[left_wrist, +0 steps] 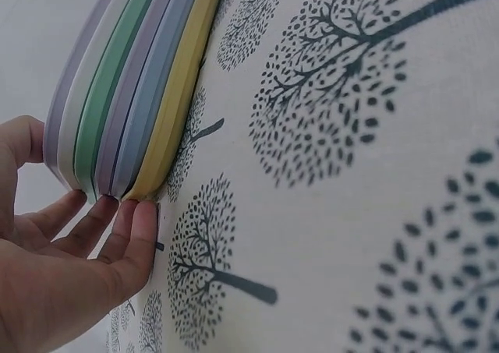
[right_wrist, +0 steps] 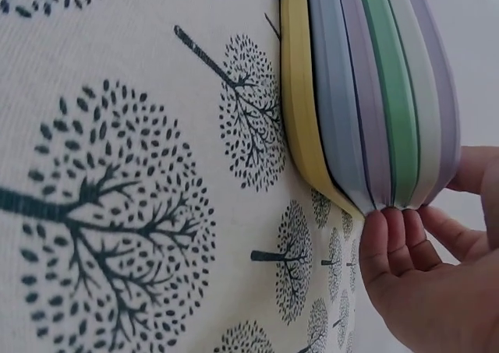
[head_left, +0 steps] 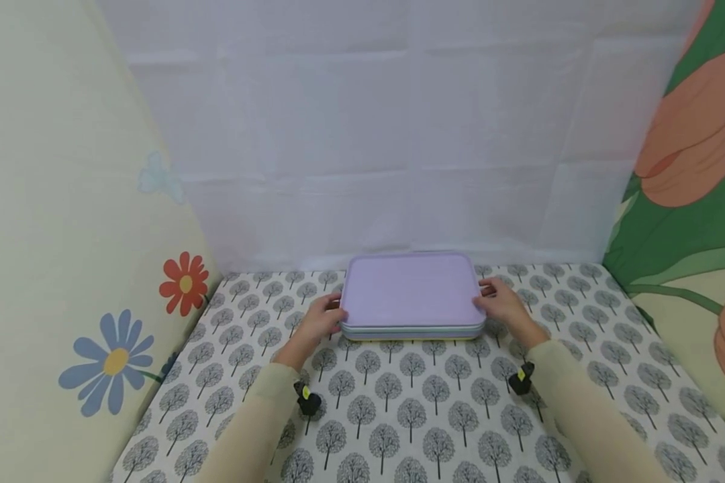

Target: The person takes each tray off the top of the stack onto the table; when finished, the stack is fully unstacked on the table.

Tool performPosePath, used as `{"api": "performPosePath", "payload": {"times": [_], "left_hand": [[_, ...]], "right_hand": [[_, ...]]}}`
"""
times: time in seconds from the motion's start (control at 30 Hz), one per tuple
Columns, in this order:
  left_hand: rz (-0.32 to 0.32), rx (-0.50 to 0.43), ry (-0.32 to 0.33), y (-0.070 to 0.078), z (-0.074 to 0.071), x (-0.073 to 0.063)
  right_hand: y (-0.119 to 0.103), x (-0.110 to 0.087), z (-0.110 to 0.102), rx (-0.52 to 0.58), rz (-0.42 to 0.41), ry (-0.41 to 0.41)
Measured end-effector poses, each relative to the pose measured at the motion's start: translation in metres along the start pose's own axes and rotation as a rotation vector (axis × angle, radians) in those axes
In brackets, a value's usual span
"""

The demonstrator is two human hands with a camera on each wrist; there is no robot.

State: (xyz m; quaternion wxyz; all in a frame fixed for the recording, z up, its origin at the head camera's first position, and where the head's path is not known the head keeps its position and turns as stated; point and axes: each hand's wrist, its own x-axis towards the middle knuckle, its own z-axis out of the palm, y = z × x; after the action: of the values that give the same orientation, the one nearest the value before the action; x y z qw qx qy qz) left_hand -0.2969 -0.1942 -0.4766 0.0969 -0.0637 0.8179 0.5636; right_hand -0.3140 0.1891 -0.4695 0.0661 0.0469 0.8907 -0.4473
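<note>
A stack of several shallow rectangular trays (head_left: pixel 412 290) lies on the patterned cloth, with a lilac one on top. The wrist views show its coloured rims: lilac, white, green (left_wrist: pixel 109 96), mauve, blue and, at the bottom, yellow (right_wrist: pixel 298 88). My left hand (head_left: pixel 319 323) grips the stack's left side, thumb by the top tray and fingertips along the lower rims. At the opposite side my right hand (head_left: pixel 504 305) holds it the same way, its fingers (right_wrist: pixel 376 240) bent up against the rims.
A white cloth (head_left: pixel 550 376) printed with grey trees covers the table. Behind the trays hangs a creased white sheet (head_left: pixel 362 134). Flower-printed panels stand at the left (head_left: pixel 48 221) and right (head_left: pixel 689 235). Each sleeve has a small black device (head_left: pixel 307 400) at the wrist.
</note>
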Motion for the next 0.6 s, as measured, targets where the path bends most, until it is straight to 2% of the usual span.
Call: {"api": "performPosePath", "payload": {"times": [0.17, 0.4, 0.6], "left_hand": [[0.024, -0.011, -0.007, -0.002, -0.001, 0.001], [0.026, -0.054, -0.052, -0.002, -0.003, -0.002], [0.023, -0.057, -0.092, 0.014, -0.006, -0.017]], "right_hand": [[-0.002, -0.001, 0.001, 0.061, 0.002, 0.022], [-0.007, -0.004, -0.007, 0.296, -0.028, -0.010], [-0.016, -0.003, -0.018, 0.441, 0.077, -0.079]]}}
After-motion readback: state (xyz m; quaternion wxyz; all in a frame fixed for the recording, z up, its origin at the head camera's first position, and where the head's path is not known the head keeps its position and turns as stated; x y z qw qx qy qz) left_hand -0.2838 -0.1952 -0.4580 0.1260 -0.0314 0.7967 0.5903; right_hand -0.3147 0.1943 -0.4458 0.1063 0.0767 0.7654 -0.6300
